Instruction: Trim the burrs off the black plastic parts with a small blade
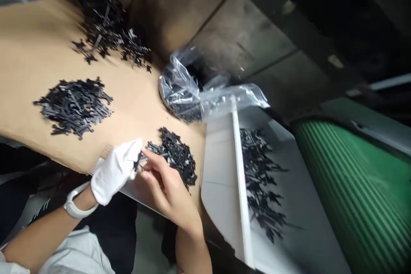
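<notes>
My left hand (116,170), in a white glove with a white watch at the wrist, pinches a small black plastic part (137,163) at the near edge of a brown cardboard sheet (28,47). My bare right hand (163,184) meets it, fingers pinched on the same part. Right beside them lies a small pile of black parts (178,156). A second pile (75,107) sits to the left, and a larger heap (104,21) lies at the far end.
A clear plastic bag (199,92) with black parts lies at the cardboard's right edge. A white tray (224,171) with a divider holds more black parts (261,180). A green ribbed conveyor belt (356,188) runs on the right.
</notes>
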`<action>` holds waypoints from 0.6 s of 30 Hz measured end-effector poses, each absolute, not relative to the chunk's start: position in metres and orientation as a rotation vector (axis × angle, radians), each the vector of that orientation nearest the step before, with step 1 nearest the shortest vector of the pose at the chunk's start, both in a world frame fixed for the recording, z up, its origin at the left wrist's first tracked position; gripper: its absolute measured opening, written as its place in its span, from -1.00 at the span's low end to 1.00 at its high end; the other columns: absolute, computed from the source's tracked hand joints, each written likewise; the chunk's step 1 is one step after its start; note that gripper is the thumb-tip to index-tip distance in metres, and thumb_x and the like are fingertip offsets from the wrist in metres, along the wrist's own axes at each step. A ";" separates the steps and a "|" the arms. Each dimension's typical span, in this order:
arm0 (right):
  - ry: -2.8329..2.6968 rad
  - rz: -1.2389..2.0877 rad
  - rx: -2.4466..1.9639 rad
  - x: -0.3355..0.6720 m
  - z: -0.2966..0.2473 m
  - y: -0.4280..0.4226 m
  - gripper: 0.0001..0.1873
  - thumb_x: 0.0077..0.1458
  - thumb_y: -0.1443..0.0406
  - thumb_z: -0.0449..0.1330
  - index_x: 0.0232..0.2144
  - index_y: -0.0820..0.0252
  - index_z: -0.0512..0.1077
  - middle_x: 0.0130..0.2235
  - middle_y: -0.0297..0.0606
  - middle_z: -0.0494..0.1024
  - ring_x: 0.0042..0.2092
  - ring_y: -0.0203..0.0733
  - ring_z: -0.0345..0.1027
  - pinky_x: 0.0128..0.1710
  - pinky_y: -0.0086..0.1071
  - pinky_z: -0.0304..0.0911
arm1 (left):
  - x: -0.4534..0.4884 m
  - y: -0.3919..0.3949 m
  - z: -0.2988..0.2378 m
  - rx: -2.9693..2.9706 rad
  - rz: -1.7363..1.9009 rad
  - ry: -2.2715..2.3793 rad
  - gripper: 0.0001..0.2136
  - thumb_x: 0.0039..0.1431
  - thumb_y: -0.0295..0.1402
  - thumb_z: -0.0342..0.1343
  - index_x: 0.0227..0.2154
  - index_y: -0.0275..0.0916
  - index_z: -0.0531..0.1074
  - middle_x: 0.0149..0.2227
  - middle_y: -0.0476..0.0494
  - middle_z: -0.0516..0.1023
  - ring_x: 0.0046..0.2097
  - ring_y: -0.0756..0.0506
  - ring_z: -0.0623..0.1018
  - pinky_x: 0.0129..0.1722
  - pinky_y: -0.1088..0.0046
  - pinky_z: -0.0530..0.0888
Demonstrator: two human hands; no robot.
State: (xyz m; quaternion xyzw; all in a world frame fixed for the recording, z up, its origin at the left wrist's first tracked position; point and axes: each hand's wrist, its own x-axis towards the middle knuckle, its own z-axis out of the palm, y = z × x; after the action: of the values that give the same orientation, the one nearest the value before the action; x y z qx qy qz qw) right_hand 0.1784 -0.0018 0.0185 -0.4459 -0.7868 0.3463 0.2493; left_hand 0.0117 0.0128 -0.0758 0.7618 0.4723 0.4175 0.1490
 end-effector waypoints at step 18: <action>-2.114 0.768 -1.064 0.177 0.006 0.000 -0.78 0.45 0.29 0.03 0.09 0.11 0.28 -0.16 -0.19 0.62 -0.23 -0.21 0.58 -0.31 -0.38 0.50 | 0.002 0.026 -0.049 2.159 1.149 1.259 -0.71 0.37 -0.39 -0.11 -0.19 -0.27 0.54 -0.50 -0.10 0.54 -0.48 -0.08 0.54 -0.42 0.45 0.55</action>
State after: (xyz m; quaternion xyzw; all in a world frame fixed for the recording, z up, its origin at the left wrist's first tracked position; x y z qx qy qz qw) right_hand 0.1774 -0.0004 0.0058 -0.4050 -0.8046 0.2925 0.3210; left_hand 0.0018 0.0262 -0.0487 0.7700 0.4489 0.4096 0.1942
